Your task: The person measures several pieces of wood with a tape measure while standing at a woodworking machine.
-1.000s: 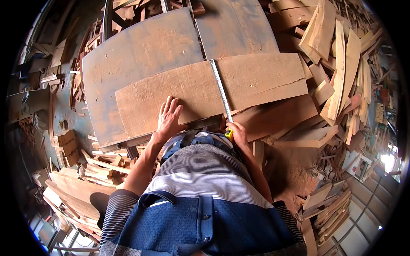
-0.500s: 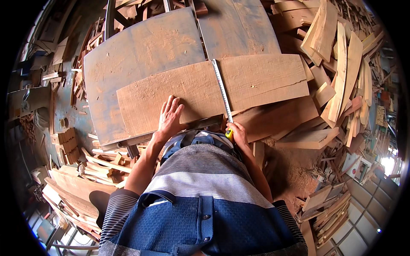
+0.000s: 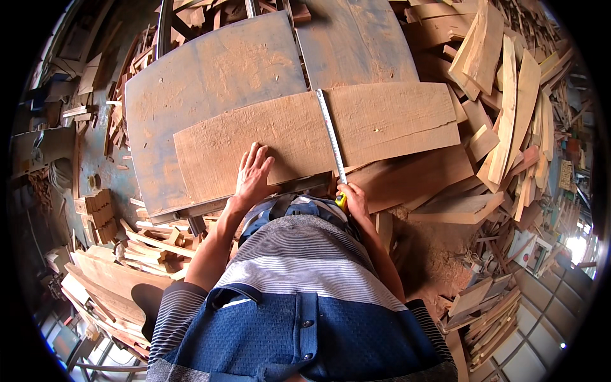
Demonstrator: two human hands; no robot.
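Note:
A wide brown wooden board (image 3: 254, 137) lies across a metal saw table (image 3: 223, 60), with a crack running through its right part. My left hand (image 3: 255, 173) rests flat on the board's near edge, fingers stretched out. Across the board's width runs the white blade of a tape measure (image 3: 331, 137), its end at the far edge. My right hand (image 3: 356, 197) is closed round the yellow tape case at the near edge, close to my body. Part of the case is hidden by the fingers.
Darker boards (image 3: 414, 175) lie under and beside the board's right end. Stacked planks and offcuts (image 3: 509, 108) fill the right side. Wood strips (image 3: 159, 245) and a curved board (image 3: 105, 286) lie at the lower left. Sawdust (image 3: 439, 261) covers the ground to the right of me.

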